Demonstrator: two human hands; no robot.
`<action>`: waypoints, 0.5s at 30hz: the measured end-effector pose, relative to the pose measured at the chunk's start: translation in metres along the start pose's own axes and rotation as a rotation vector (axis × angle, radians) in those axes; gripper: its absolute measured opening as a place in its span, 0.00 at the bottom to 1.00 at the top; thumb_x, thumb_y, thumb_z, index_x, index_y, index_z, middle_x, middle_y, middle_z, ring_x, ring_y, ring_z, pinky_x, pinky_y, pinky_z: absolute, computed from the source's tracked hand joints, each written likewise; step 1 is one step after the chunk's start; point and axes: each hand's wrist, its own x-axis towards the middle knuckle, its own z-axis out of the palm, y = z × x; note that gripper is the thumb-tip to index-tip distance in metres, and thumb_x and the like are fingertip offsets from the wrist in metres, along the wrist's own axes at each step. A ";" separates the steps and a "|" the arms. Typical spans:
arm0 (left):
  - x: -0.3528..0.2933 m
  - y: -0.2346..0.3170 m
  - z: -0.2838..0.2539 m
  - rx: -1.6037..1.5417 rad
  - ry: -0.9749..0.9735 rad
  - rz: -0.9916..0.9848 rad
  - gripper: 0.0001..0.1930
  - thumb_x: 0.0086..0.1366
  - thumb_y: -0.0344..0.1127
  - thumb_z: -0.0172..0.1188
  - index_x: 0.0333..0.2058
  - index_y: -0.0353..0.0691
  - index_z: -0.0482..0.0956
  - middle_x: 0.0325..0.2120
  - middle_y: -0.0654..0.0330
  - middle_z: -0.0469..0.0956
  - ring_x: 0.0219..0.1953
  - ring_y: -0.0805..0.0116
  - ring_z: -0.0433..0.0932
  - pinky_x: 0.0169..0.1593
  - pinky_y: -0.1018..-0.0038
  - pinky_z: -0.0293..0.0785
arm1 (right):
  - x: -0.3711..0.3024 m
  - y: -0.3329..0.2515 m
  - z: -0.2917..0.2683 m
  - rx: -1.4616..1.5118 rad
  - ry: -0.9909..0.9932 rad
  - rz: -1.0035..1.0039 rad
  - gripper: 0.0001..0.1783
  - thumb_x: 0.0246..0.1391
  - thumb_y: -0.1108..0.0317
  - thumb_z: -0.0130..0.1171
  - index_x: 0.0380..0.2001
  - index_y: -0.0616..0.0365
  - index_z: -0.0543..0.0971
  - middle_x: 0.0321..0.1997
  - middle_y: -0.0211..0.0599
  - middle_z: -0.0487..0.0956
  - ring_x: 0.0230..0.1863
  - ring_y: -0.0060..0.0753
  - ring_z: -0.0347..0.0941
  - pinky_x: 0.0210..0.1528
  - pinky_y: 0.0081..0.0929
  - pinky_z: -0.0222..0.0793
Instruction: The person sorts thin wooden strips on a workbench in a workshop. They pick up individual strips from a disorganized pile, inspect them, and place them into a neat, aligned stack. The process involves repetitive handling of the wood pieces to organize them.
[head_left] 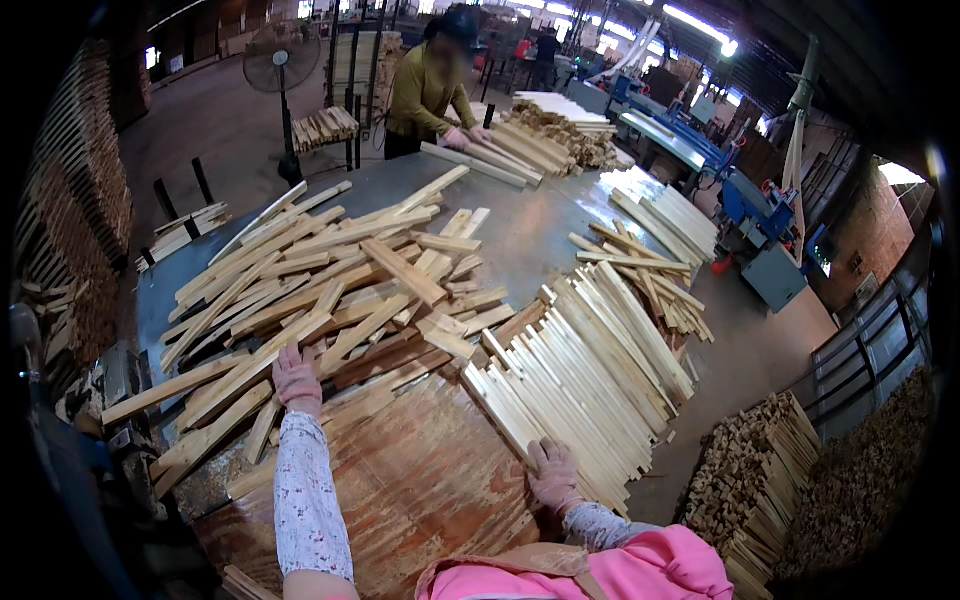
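Note:
My left hand (297,380), in a pale pink glove, has its fingers curled over a long wooden strip (238,388) at the near side of a jumbled pile of strips (330,262). My right hand (553,475), gloved the same way, lies with fingers apart on the near left edge of a row of wooden strips (575,385). Those strips lie side by side, roughly parallel, with uneven far ends. Between my hands is a worn, reddish-brown wooden board (430,465). The undersides of both hands are hidden.
Across the metal table (515,225), a person (425,95) in a yellow-green top handles strips. More strips (650,270) lie crisscrossed beyond the row. Stacked wood (755,480) stands on the floor at right. A fan (282,60) and blue machinery (755,205) stand farther back.

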 end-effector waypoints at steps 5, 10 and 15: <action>-0.047 0.024 -0.060 -0.106 -0.312 -0.009 0.13 0.64 0.45 0.66 0.40 0.44 0.85 0.42 0.52 0.84 0.45 0.47 0.85 0.49 0.53 0.82 | 0.031 -0.046 -0.027 0.228 -0.061 0.025 0.31 0.62 0.59 0.63 0.66 0.57 0.74 0.62 0.52 0.77 0.65 0.57 0.71 0.69 0.51 0.66; -0.198 0.103 -0.119 -1.432 -1.064 -0.428 0.16 0.67 0.45 0.69 0.43 0.37 0.88 0.36 0.60 0.87 0.40 0.68 0.84 0.47 0.66 0.80 | 0.098 -0.157 0.013 1.076 -0.405 0.258 0.32 0.66 0.52 0.65 0.60 0.69 0.78 0.49 0.55 0.85 0.51 0.46 0.81 0.55 0.39 0.76; -0.219 0.109 -0.091 -1.362 -1.181 -0.349 0.21 0.75 0.52 0.61 0.47 0.38 0.83 0.32 0.64 0.84 0.36 0.69 0.82 0.40 0.67 0.80 | 0.109 -0.190 0.003 1.125 -0.610 0.368 0.28 0.65 0.48 0.63 0.56 0.60 0.82 0.48 0.55 0.87 0.50 0.56 0.84 0.55 0.41 0.77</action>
